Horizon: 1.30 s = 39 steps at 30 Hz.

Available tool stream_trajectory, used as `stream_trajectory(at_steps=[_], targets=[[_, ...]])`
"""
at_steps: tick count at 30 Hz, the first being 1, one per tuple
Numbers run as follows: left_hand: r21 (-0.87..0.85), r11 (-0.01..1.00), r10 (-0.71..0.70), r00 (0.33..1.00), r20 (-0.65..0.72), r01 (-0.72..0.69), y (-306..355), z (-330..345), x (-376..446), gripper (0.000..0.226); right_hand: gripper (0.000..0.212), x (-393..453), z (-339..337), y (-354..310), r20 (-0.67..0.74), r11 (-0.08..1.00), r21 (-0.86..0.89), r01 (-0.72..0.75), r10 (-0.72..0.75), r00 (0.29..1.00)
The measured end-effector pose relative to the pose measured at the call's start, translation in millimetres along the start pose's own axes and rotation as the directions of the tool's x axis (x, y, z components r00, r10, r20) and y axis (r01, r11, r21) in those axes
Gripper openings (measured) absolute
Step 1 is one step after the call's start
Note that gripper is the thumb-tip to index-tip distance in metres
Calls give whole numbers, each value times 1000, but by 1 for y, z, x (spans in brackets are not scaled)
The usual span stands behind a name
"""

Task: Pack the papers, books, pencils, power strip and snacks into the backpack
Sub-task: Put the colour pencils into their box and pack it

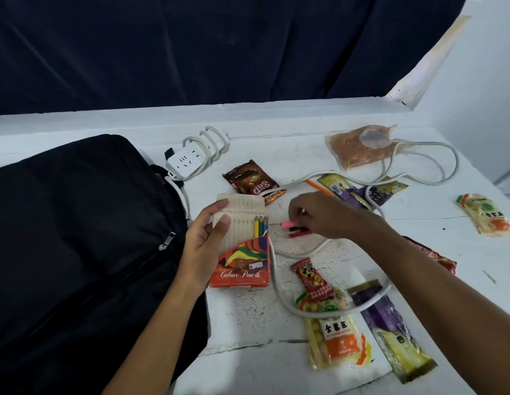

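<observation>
We judge the packing to be at an early stage, with the pencils being gathered first. Our left hand (pixel 204 246) grips the colour pencil box (pixel 242 243) by its left edge, holding it open and tilted just beside the backpack (pixel 77 238); only a few pencils (pixel 260 228) stand in its tray, at the right end, and the other slots look empty. Our right hand (pixel 322 215) is curled over the table (pixel 248 317) just right of the box, fingers pinching at a small cluster of loose pieces, one pink (pixel 287 223) and one red (pixel 298 232) (whether they are pencils or erasers we cannot tell, since the hand hides most of them). An orange pencil (pixel 317 186) lies loose farther back.

The backpack lies flat at the left, and the zipper pull (pixel 167 240) we can see sits on a seam that looks closed, so nothing appears to have gone in yet. The power strip (pixel 188 162) rests beside the bag's top with its white cable (pixel 276 280) looping across the whole table, over and between the snacks. Those snacks are all still out: the brown Siip packet (pixel 249 178), the clear bag (pixel 359 146) at the back, the purple bars (pixel 396 329), the yellow pea packets (pixel 333 334). We see no papers or books here.

Left, by our reckoning: fill and close the box, open the bag, coil the cable, load everything.
</observation>
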<state>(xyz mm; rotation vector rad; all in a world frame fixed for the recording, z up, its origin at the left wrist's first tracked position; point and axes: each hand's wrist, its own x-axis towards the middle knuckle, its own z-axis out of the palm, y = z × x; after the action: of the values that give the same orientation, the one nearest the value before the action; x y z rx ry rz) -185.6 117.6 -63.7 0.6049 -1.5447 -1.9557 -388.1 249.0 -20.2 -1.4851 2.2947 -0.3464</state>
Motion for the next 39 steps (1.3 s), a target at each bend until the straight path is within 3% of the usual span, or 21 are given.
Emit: stream_trajectory(at_steps=[2, 4, 7, 10, 14, 18, 28, 36, 39], targets=[[3, 1000, -1, 1000, 16, 1, 1, 1, 0, 37, 10, 2, -4, -9, -213, 998, 40, 56, -47, 976], [20, 1000, -2, 1000, 30, 2, 1, 1, -1, 36, 13, 4, -6, -27, -312, 985, -11, 172, -167, 935], [39, 999, -7, 1000, 21, 6, 2, 1, -1, 35, 16, 7, 1, -52, -320, 907, -188, 376, -419, 850], [29, 1000, 0, 1000, -6, 1, 1, 0, -1, 30, 14, 12, 11, -60, -263, 852, -271, 449, -514, 817], [-10, 1000, -18, 999, -27, 18, 2, 0, 0, 32, 17, 3, 15, -64, -226, 857, -214, 469, -510, 830], [-12, 1000, -6, 1000, -18, 6, 2, -1, 0, 49, 30, -8, 24, -58, -217, 877, -187, 443, -477, 852], [-5, 1000, 6, 1000, 0, -6, 1, 0, -1, 61, 38, -27, 57, -56, -419, 874, -172, 455, -483, 769], [-16, 1000, 21, 1000, -13, -21, 0, -2, 1, 49, 29, -29, 70, -51, -538, 866, -192, 461, -486, 689], [-1, 1000, 11, 1000, -26, -11, 0, -1, 1, 48, 26, -29, 70, -48, -598, 880, -124, 459, -435, 672]])
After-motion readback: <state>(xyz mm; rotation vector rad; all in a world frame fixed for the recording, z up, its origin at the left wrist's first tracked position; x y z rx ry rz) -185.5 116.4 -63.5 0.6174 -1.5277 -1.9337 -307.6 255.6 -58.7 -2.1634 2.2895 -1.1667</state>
